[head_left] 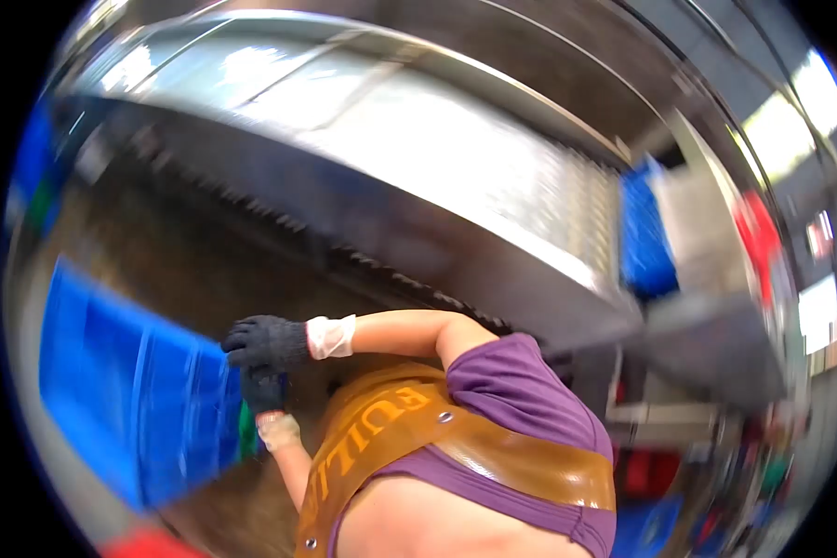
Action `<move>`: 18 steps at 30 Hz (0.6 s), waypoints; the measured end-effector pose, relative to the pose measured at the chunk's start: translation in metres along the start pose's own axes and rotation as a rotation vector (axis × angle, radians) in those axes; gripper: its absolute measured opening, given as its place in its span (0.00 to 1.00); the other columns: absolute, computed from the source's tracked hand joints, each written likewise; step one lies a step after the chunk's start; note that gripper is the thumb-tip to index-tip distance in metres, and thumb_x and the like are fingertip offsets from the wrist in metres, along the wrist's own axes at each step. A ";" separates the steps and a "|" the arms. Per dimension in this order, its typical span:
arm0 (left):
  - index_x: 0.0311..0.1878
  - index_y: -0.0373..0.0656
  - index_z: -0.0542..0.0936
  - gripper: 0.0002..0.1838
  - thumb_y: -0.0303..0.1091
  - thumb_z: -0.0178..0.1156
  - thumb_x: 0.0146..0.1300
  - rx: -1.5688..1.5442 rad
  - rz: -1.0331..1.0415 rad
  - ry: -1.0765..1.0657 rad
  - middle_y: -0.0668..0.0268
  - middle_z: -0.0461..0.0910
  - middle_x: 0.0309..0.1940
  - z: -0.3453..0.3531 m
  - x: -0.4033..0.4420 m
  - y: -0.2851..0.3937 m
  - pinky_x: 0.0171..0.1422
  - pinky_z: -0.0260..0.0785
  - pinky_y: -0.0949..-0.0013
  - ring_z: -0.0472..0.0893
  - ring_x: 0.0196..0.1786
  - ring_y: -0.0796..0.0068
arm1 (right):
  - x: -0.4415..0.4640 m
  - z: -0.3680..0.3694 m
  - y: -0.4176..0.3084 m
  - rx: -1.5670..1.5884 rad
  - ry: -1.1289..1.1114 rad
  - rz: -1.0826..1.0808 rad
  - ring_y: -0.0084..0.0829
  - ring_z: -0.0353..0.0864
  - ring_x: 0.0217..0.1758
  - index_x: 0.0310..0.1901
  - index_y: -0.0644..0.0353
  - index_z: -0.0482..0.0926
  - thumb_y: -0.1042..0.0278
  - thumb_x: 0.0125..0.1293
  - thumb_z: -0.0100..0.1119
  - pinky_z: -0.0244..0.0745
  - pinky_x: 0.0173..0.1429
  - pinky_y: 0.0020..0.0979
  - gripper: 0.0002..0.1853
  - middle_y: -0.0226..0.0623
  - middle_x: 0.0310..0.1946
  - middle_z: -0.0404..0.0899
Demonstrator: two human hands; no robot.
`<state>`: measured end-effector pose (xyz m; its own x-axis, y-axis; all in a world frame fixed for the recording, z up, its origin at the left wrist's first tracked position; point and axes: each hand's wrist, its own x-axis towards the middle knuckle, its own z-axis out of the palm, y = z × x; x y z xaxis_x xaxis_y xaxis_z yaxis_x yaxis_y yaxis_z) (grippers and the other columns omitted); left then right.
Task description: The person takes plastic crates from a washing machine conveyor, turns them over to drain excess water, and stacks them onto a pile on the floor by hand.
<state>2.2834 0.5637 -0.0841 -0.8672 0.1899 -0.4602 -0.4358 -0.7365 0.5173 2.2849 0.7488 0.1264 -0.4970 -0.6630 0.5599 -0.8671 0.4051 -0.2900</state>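
The right hand (268, 344), in a black knitted glove with a pale wrist cuff (332, 337), lies over the left hand (263, 389), gloved likewise; the two are together, one crossing the other, with fingers curled, and whether either clamps anything cannot be told; a blue crate (144, 386) is the thing nearest them, its upper right corner just beside the right fingertips in this tilted view, contact unclear; a bit of green (247, 430) shows by that crate's right edge, below the left hand; a long metal trough (418, 130) runs beyond, its near edge well apart from the crate, and a blurred blue item (648, 232) sits at its right end; the person wears a purple shirt (521, 381) and a brown apron (377, 418) with yellow lettering.
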 end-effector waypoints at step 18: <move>0.50 0.48 0.72 0.15 0.42 0.51 0.63 0.482 -0.626 -0.516 0.59 0.74 0.43 0.214 -0.033 -0.201 0.52 0.67 0.55 0.74 0.45 0.56 | -0.605 -0.333 -0.133 -0.579 1.496 1.491 0.49 0.67 0.58 0.57 0.63 0.66 0.58 0.49 0.62 0.59 0.63 0.37 0.33 0.53 0.52 0.71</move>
<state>2.3484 0.8449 -0.0186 -0.3905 0.8093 -0.4388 -0.8110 -0.0768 0.5800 2.7126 1.3061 0.0848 0.0297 0.9499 0.3112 0.2635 0.2929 -0.9191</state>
